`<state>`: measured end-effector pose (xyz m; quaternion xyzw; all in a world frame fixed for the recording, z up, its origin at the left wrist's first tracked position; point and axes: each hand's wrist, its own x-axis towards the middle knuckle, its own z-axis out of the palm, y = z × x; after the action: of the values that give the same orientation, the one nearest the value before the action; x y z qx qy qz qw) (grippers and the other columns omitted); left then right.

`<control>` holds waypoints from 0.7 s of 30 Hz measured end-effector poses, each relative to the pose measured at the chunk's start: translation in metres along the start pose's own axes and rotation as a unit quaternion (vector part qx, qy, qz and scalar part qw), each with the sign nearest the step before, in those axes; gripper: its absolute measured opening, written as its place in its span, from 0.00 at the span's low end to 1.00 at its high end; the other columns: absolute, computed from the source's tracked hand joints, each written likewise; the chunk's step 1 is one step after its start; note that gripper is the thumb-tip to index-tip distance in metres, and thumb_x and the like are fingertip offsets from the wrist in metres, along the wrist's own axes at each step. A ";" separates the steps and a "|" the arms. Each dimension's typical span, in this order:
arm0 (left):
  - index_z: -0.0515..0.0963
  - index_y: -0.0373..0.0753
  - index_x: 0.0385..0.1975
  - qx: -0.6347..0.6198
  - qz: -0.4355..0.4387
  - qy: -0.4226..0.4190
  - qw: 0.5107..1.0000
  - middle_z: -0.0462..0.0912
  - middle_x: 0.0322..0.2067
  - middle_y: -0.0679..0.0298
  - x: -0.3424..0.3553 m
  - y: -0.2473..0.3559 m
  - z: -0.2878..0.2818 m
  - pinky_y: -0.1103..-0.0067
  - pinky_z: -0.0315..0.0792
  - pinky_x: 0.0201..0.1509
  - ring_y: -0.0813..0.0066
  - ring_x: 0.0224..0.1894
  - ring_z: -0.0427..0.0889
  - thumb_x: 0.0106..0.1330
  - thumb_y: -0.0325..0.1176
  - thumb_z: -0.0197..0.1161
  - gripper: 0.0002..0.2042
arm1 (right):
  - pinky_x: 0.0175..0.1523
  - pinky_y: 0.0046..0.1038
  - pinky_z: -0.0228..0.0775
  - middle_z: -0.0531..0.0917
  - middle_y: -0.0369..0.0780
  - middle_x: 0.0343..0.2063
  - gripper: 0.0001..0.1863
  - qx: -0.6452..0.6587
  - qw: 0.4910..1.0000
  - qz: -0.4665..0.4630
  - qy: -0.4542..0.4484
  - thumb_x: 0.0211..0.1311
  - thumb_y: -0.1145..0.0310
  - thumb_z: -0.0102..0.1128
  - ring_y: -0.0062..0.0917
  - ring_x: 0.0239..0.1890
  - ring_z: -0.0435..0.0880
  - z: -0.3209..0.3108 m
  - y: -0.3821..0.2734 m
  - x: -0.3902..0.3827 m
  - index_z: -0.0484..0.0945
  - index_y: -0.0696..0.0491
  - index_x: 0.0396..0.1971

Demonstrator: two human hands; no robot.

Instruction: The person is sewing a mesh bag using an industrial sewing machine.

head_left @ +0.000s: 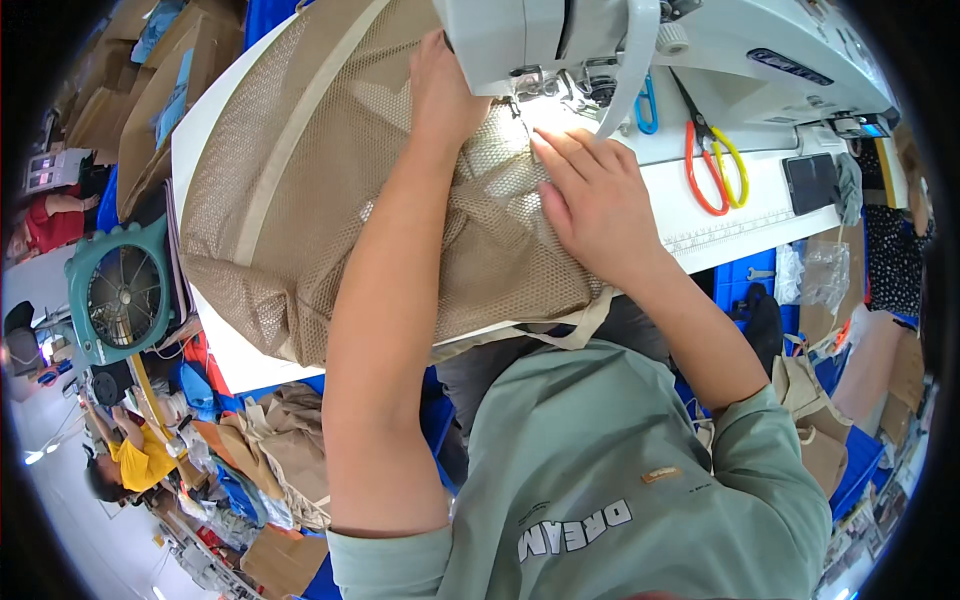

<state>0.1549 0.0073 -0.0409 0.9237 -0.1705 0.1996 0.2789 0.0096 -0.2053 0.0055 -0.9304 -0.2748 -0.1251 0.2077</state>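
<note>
A large beige mesh fabric piece (330, 150) with sewn-on cloth strips is spread over the white sewing table and drapes toward my body. Its bunched part runs under the lit needle area of a white sewing machine (505, 45). My left hand (443, 95) is curled on the mesh just left of the machine head, which partly hides its fingers. My right hand (595, 195) lies on the mesh right of the needle, fingers stretched flat and fingertips close to the presser foot (518, 90).
Right of the machine head lie scissors (712, 155) with red and yellow handles, a blue tool (647, 105) and a dark phone-like slab (811, 184). A green fan (120, 290) stands at left, near cardboard boxes (155, 110). Farther left, a person in yellow (142, 460) works.
</note>
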 end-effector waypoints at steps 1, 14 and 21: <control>0.87 0.43 0.46 0.003 -0.002 0.001 1.000 0.87 0.52 0.56 -0.001 0.000 0.000 0.56 0.71 0.64 0.48 0.60 0.77 0.58 0.34 0.72 0.15 | 0.71 0.42 0.63 0.80 0.39 0.64 0.26 -0.005 1.000 -0.004 0.009 0.69 0.66 0.63 0.37 0.66 0.76 0.000 0.001 0.001 0.77 0.54 0.65; 0.89 0.45 0.45 0.013 -0.013 -0.019 1.000 0.87 0.50 0.60 0.001 0.004 -0.004 0.57 0.70 0.63 0.52 0.58 0.78 0.58 0.34 0.74 0.14 | 0.71 0.43 0.63 0.81 0.39 0.63 0.25 -0.024 0.999 -0.011 0.021 0.70 0.66 0.64 0.38 0.65 0.77 -0.001 0.000 0.001 0.78 0.54 0.65; 0.89 0.45 0.44 0.026 0.018 -0.002 0.999 0.87 0.48 0.61 0.003 -0.003 0.002 0.59 0.71 0.62 0.52 0.57 0.78 0.57 0.33 0.74 0.14 | 0.70 0.43 0.64 0.81 0.39 0.63 0.25 -0.032 0.999 -0.005 0.019 0.69 0.65 0.64 0.37 0.64 0.78 0.000 -0.002 0.004 0.78 0.54 0.65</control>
<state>0.1594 0.0081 -0.0420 0.9279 -0.1825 0.2070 0.2508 0.0114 -0.2020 0.0072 -0.9325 -0.2715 -0.1527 0.1827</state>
